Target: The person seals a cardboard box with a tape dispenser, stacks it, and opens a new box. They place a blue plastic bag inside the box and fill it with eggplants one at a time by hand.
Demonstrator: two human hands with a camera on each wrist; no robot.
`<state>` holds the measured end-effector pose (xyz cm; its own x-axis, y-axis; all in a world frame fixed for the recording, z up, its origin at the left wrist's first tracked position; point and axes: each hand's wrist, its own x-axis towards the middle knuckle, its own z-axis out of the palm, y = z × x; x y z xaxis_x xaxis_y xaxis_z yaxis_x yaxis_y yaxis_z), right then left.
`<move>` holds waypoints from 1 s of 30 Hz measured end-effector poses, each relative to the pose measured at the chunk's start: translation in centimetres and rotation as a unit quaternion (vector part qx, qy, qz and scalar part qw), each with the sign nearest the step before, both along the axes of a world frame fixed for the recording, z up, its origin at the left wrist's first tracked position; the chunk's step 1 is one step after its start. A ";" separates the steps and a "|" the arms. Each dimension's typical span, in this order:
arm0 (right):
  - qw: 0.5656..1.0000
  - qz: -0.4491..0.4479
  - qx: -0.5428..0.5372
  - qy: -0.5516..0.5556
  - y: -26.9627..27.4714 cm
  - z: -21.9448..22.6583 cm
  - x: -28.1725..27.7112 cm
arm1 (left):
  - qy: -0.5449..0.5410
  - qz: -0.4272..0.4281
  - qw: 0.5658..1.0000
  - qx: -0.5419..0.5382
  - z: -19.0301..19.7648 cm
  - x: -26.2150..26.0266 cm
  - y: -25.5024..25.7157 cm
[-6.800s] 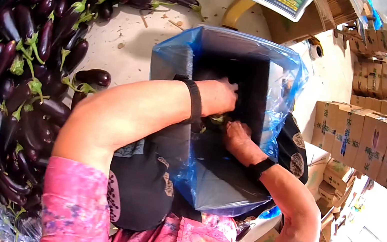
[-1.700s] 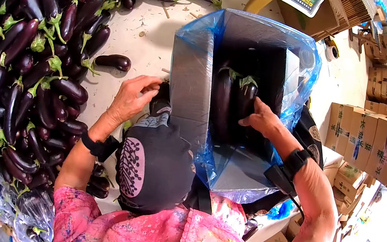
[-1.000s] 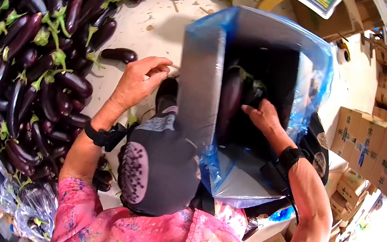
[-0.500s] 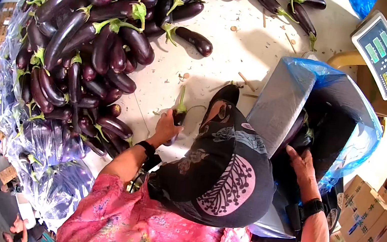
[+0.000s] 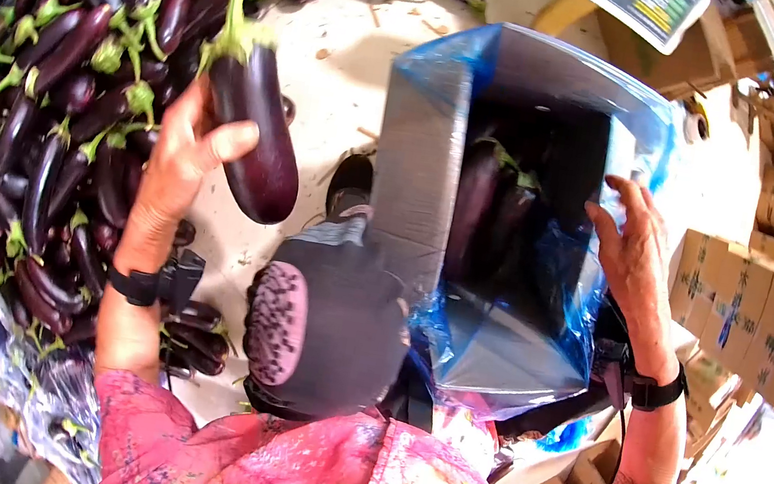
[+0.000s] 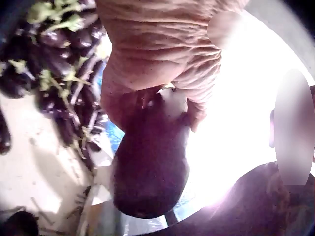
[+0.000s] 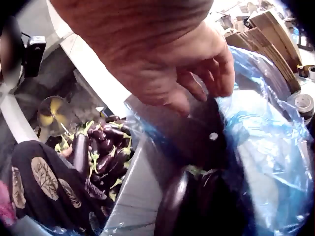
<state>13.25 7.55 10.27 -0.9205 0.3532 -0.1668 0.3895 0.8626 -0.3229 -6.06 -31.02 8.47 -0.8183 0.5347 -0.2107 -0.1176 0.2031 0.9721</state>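
In the head view my left hand [image 5: 175, 158] grips a dark purple eggplant [image 5: 263, 141], raised over the floor beside the pile, its green stem pointing up and away. The left wrist view shows the same eggplant [image 6: 150, 172] hanging from the fingers, round end outward. My right hand [image 5: 632, 242] is at the right rim of a box [image 5: 416, 166] lined with blue plastic, fingers loosely bent and holding nothing. Inside the box, eggplants [image 5: 479, 191] lie side by side along the left wall. From the right wrist, my right hand [image 7: 162, 64] hovers above them.
A large pile of eggplants [image 5: 70, 131] covers the left side, with clear plastic sheeting [image 5: 43, 400] below it. A digital scale [image 5: 637, 6] stands beyond the box. Stacked cartons [image 5: 761, 311] line the right. My knee [image 5: 333, 325] is between the pile and the box.
My left hand has lifted the eggplant up from the floor. My right hand has let go of the eggplants in the box and moved out to its right rim. The head view has swung back.
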 end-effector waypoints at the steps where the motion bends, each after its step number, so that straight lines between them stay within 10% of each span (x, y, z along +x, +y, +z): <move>1: 0.997 0.019 0.063 0.043 0.9 -0.5 0.8 | 0.046 -0.018 0.999 0.006 2.0 -0.6 2.2; 6: 0.995 -0.070 -0.055 -0.050 4.2 -4.3 3.7 | 0.014 -0.170 0.985 0.040 7.3 -0.7 12.9; 11: 0.992 -0.050 -0.072 -0.089 4.5 -4.8 3.6 | 0.052 -0.376 0.908 -0.179 4.7 2.0 20.1; 17: 0.986 -0.075 -0.127 -0.077 6.2 -5.4 3.2 | -0.011 -0.334 0.917 -0.219 2.8 6.7 26.2; 20: 0.987 -0.058 -0.118 -0.087 6.7 -5.9 3.4 | 0.157 -0.256 0.938 -0.171 -1.4 9.5 25.3; 30: 0.984 -0.028 -0.129 -0.120 6.9 -5.2 2.7 | 0.104 -0.349 0.896 -0.253 -6.2 12.7 25.8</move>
<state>15.96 14.45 5.08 -0.8237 0.3196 -0.4684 0.5262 0.7385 -0.4215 6.69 -5.25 2.29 -0.3709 0.8112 -0.4521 0.3835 0.5771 0.7210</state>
